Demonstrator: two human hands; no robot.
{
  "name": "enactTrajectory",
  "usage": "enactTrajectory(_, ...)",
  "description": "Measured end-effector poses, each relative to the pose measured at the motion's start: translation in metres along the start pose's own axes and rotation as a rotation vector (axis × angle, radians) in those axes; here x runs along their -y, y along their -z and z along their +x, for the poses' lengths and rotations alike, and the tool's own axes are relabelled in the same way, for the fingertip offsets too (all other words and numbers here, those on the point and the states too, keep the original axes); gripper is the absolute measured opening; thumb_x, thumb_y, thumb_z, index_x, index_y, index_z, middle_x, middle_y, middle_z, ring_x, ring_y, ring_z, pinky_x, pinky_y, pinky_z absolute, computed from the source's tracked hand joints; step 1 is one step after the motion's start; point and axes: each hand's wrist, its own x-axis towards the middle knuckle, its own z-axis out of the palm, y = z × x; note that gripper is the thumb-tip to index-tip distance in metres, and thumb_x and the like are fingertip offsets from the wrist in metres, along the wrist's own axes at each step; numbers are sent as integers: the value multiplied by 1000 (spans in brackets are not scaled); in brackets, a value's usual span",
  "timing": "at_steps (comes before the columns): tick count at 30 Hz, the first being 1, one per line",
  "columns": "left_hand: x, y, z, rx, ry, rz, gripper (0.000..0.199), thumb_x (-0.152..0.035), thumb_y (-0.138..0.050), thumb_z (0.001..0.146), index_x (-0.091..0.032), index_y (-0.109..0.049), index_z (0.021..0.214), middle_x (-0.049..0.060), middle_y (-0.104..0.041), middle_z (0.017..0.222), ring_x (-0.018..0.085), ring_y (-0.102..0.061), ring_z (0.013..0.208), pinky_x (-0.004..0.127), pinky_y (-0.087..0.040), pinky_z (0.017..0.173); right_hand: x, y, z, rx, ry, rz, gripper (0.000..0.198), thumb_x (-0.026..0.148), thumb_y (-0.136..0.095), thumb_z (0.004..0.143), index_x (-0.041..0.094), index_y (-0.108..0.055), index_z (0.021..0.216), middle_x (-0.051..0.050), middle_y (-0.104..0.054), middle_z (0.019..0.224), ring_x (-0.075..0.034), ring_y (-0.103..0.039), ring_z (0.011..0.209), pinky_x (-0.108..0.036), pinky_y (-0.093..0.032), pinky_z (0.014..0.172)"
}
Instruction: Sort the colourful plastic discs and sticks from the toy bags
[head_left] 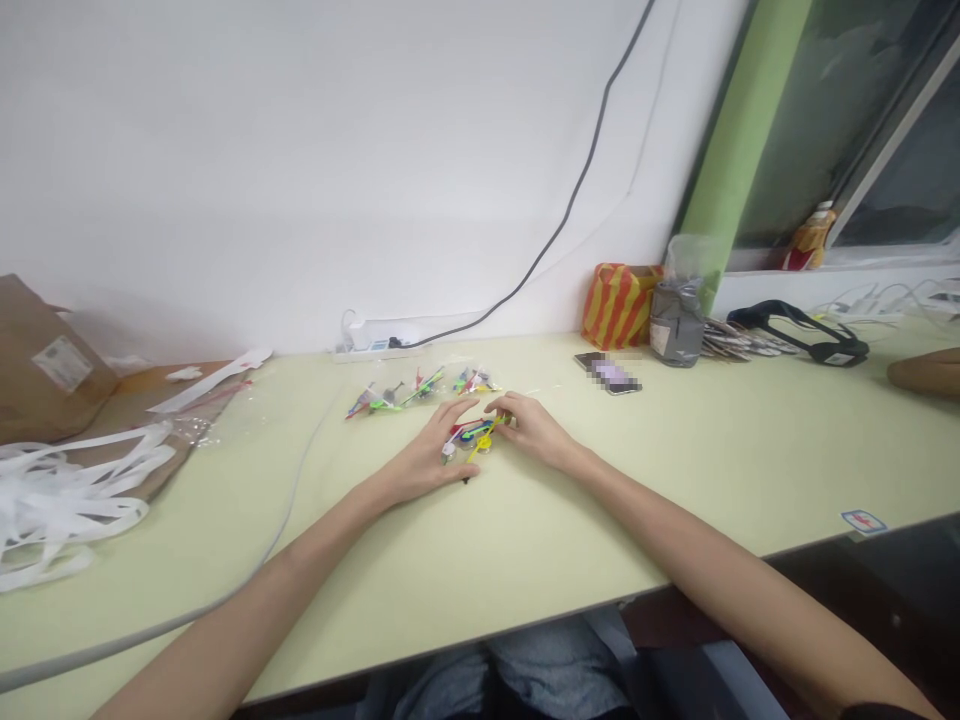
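Observation:
A cluster of small coloured pieces (474, 432), with thin sticks and rounded parts in blue, red, white and yellow, lies on the table between my two hands. My left hand (424, 455) curves around its left side, thumb and fingers spread apart. On the right, my right hand (536, 432) has its fingers bent over the upper end of a yellow stick-shaped piece (484, 442), seemingly pinching it. A small dark tip (466, 480) shows by my left thumb. Behind my hands are clear bags of similar coloured pieces (386, 398). The pieces are too small to name their kind.
White strips (67, 490) and a brown paper bag (45, 360) are at the left. A grey cable (289, 500) crosses the table (420, 580). At the back right stand a phone (611, 373), a striped bag (619, 308), a grey pouch (676, 325) and a black headset-like strap (799, 335).

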Motion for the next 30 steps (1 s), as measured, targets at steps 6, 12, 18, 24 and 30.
enactTrajectory(6,5,20,-4,89,32,192,93,-59,-70,79,-31,-23,155,10,-31,159,34,-32,144,51,-29,118,-5,4,-1,-34,9,86,43,-3,-50,79,19,-66,113,-9,-60,111,-19,-62,97,-35,-50,88)
enactTrajectory(12,13,22,-5,132,111,96,95,-61,-69,79,-30,-23,155,12,-30,159,34,-37,142,49,-36,113,3,1,-2,29,60,323,65,-5,-44,73,23,-57,131,-9,-56,127,-19,-63,107,-37,-53,93)
enactTrajectory(18,7,8,0,105,104,55,73,-56,-57,91,-28,-29,152,11,-38,154,29,-41,140,46,-35,115,13,5,-5,87,163,266,78,-2,-48,72,24,-43,145,-10,-48,146,-24,-48,133,-48,-36,113)
enactTrajectory(24,-1,7,0,105,108,-55,57,-52,-41,99,-25,-34,149,10,-41,153,26,-41,139,44,-34,116,18,5,-10,190,207,188,83,16,-70,76,28,-36,151,-10,-35,156,-27,-27,147,-48,-24,120)
enactTrajectory(30,-1,-1,0,127,140,-51,87,-56,-61,87,-22,-19,156,14,-32,158,32,-38,141,48,-36,115,17,-6,-6,104,166,82,85,35,-76,80,29,-32,153,-13,-37,153,-30,-32,143,-51,-28,117)
